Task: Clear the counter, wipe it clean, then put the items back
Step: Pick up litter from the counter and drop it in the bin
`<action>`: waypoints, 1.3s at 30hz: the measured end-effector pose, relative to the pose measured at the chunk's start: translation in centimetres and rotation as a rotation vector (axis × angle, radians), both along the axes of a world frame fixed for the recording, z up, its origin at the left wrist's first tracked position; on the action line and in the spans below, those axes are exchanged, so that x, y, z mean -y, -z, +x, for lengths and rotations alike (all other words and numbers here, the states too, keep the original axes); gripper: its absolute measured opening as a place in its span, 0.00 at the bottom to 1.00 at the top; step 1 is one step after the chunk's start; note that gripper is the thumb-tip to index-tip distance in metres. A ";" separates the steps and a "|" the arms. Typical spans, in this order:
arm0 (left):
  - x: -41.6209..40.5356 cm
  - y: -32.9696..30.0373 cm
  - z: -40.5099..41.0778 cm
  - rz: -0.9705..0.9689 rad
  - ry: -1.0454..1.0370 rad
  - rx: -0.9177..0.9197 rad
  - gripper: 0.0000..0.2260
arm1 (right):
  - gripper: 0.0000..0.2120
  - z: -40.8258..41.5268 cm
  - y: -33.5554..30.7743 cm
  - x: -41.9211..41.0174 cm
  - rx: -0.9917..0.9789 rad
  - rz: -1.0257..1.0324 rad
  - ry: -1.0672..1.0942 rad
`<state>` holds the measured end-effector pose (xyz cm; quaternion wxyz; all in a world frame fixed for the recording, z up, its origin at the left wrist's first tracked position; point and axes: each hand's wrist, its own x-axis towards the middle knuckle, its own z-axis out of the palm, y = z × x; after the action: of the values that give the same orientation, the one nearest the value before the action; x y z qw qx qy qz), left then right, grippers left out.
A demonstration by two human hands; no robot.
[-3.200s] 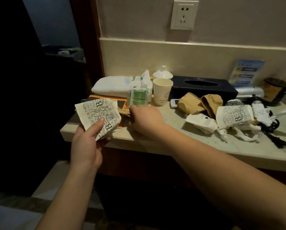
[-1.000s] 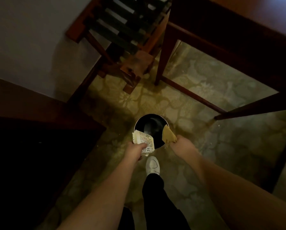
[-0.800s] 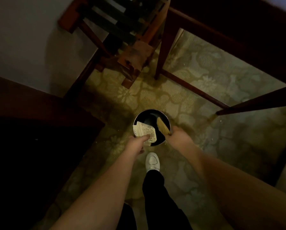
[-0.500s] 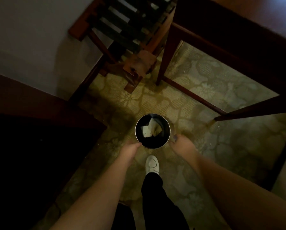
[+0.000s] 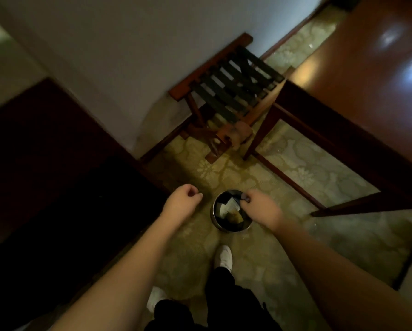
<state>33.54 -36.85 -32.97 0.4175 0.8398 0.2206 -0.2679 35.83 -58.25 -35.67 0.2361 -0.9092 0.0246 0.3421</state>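
A round dark waste bin stands on the patterned carpet below me. Inside it lie the printed white paper and a brown paper piece. My left hand hovers to the left of the bin, fingers curled in, holding nothing. Over the bin's right rim is my right hand, fingers curled and with nothing in it. The counter is out of view.
A folding wooden luggage rack with dark straps stands against the white wall ahead. A brown wooden desk fills the upper right, its legs reaching near the bin. Dark furniture lies left. My white shoes stand on the carpet.
Both papers left my hands and dropped into the bin. My hands have since lifted and drawn apart, and the view has tilted up toward the wall.
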 end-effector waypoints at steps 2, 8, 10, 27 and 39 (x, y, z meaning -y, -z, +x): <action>-2.1 -4.0 -0.6 0.014 -0.011 0.083 0.09 | 0.11 0.1 -3.8 -2.1 0.070 0.000 -0.055; -9.5 -15.9 -5.8 -0.001 -0.078 0.308 0.04 | 0.10 -2.4 -15.0 -9.5 0.288 0.104 -0.185; -12.4 -19.1 -8.1 -0.002 -0.118 0.380 0.03 | 0.10 -3.7 -18.0 -12.2 0.370 0.149 -0.229; -35.9 -32.8 -27.5 0.596 -0.599 1.026 0.04 | 0.08 -13.5 -34.1 -38.7 0.913 0.663 -0.733; -42.6 -32.0 -23.0 0.964 -0.043 0.614 0.17 | 0.16 -14.8 -31.2 -50.1 1.018 0.364 -0.641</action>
<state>10.55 5.76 -0.93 0.0375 0.9699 0.2035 0.1280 21.00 -8.19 -4.46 0.2548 -0.8655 -0.4235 -0.0814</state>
